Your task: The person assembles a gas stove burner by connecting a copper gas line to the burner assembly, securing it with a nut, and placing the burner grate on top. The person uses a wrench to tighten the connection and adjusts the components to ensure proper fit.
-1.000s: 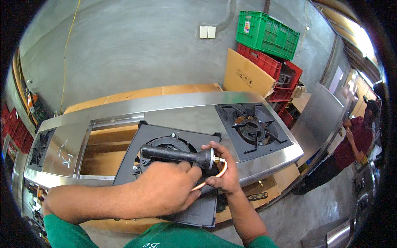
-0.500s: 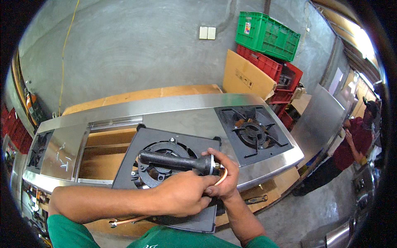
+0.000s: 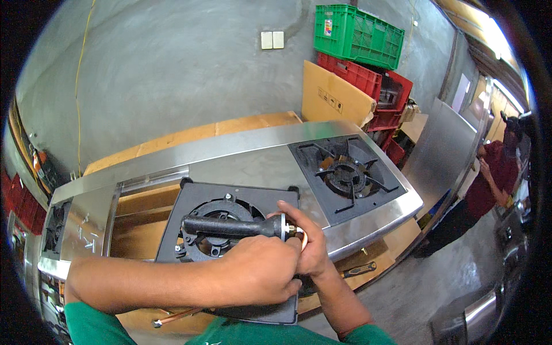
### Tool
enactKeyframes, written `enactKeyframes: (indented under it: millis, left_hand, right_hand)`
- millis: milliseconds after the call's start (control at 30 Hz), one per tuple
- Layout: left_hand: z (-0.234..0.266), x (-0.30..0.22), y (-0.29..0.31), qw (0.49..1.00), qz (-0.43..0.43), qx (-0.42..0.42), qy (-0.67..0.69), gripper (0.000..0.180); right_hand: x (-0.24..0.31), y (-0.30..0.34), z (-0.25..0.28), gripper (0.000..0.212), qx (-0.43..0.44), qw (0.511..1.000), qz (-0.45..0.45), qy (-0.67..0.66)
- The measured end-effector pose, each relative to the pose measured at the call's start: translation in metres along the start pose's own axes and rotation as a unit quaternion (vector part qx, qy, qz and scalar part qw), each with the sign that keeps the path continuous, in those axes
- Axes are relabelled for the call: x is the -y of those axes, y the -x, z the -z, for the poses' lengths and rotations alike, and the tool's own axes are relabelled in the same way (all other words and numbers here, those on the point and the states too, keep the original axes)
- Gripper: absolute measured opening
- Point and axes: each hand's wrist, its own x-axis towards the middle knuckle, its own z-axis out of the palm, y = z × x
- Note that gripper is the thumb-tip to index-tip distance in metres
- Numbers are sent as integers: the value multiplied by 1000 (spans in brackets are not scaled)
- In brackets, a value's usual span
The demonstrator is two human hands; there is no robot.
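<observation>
A black gas burner plate (image 3: pixel 259 191) with a round cast-iron burner lies tilted across the steel stove top. From the burner a thick black mixing tube (image 3: pixel 221 226) points right and ends in a flared mouth with a brass fitting (image 3: pixel 291 229). There a bent copper tube (image 3: pixel 304 238) curves downward. My right hand (image 3: pixel 310 244) is closed round this bend, its index finger up beside the mouth. My left hand (image 3: pixel 261 269) is closed just below the black tube, against my right; its grip is hidden. A copper tube end with a nut (image 3: pixel 156 324) shows below my left forearm.
The steel stove top (image 3: pixel 247 160) has a finished burner (image 3: pixel 345 175) at right and an open cutout at left. Small screws (image 3: pixel 87 241) lie left. A black-handled tool (image 3: pixel 359 269) rests below the front edge. Stacked crates (image 3: pixel 359 37) and a person (image 3: pixel 497 172) are at right.
The whole view has shifted slightly. My left hand has rolled so its back faces up and its fingers are more hidden. My right hand stays at the copper bend, index finger straighter.
</observation>
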Motion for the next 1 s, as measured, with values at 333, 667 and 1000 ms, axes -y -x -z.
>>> enactKeyframes:
  millis: [333,667,1000]
  left_hand:
    - [10,-29,-15,975,41,-4,-220,48]
    - [-13,-16,-13,969,33,-77,-234,64]
    - [-8,-24,-20,971,37,-64,-225,63]
  right_hand:
    - [12,-1,-14,89,-84,994,-67,1]
    - [23,-4,-16,64,-99,991,-87,-5]
    - [15,-6,-16,48,-88,993,-80,-23]
